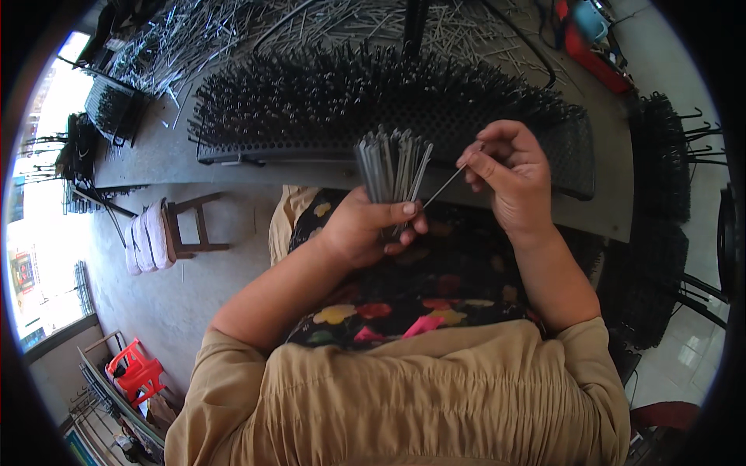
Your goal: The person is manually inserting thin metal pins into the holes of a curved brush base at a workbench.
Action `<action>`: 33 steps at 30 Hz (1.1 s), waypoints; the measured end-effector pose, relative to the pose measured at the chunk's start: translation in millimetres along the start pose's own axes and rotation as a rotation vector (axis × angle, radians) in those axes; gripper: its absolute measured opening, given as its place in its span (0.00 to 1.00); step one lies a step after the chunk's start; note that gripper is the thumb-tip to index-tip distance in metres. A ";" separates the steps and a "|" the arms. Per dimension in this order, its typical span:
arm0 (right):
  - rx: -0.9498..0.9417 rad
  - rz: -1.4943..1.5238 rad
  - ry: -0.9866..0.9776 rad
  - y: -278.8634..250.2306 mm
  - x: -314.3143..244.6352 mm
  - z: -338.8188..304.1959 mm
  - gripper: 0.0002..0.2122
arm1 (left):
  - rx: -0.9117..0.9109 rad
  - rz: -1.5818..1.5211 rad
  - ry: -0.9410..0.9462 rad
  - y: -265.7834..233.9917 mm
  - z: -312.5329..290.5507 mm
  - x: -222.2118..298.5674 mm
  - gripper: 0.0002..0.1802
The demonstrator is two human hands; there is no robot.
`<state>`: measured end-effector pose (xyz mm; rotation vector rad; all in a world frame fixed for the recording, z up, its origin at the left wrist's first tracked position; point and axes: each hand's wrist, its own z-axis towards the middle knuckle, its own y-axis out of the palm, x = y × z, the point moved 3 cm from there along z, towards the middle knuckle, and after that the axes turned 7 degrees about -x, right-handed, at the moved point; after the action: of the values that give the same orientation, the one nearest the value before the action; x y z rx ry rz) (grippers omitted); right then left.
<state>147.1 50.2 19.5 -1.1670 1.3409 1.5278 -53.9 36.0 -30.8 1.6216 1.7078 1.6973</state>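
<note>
My left hand (371,225) is wrapped round a thick bundle of thin grey metal rods (392,167), held upright above my lap. The rod tops fan out slightly, and some look bent or hooked. To its right, my right hand (509,171) pinches a single thin metal rod (444,189) between thumb and fingers. That rod slants down toward the left hand's fingertips, its lower end beside the bundle. Just beyond both hands stands a long black perforated rack (311,147), densely filled with upright dark rods (311,93) with hooked tips.
Loose metal rods (210,39) lie heaped across the far table. Black racks with hooks (660,171) stand at the right. A red case (594,58) is at the far right. A wooden stool (198,225) with a pale cloth and a red plastic chair (136,371) stand left.
</note>
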 end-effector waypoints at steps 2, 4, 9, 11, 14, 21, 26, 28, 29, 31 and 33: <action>0.108 -0.104 -0.135 -9.1 -8.2 7.5 0.11 | 0.085 0.030 -0.015 -6.9 -2.2 -0.2 0.08; 0.243 -0.373 -0.428 -21.5 -19.0 11.1 0.12 | 0.139 0.134 -0.025 -5.0 -2.9 -2.4 0.08; 0.236 -1.102 -0.903 -24.6 -45.4 27.9 0.12 | 0.264 0.384 -0.088 -3.0 -0.2 -2.2 0.08; 0.203 -1.154 -0.923 -19.6 -48.5 32.8 0.12 | 0.265 0.409 -0.113 -3.5 1.6 -0.3 0.08; 0.207 -1.207 -0.868 -15.8 -49.5 36.7 0.10 | 0.268 0.460 -0.143 -1.1 1.9 3.2 0.08; 0.192 -1.221 -0.879 -18.2 -43.7 40.0 0.09 | 0.301 0.454 -0.123 -5.9 4.6 4.3 0.07; 0.151 -1.531 -0.830 -2.2 -48.7 42.3 0.08 | 0.317 0.442 -0.129 -5.9 4.0 3.7 0.07; 0.192 -1.600 -0.830 0.5 -47.8 36.8 0.08 | 0.324 0.440 -0.120 -5.9 5.0 3.5 0.07; 0.191 -1.596 -0.829 3.7 -43.5 30.2 0.08 | 0.312 0.432 -0.095 -6.2 4.5 2.5 0.06; 0.197 -0.980 -0.425 2.2 -29.1 14.6 0.08 | 0.305 0.423 -0.072 -5.1 2.0 -0.6 0.06; 0.161 -0.734 -0.120 9.1 -17.4 1.7 0.09 | 0.289 0.459 -0.004 1.3 -1.0 0.7 0.06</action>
<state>143.0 50.9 38.7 -1.2513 0.7965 0.9198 -54.3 35.6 -29.2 2.2924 1.7397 1.6796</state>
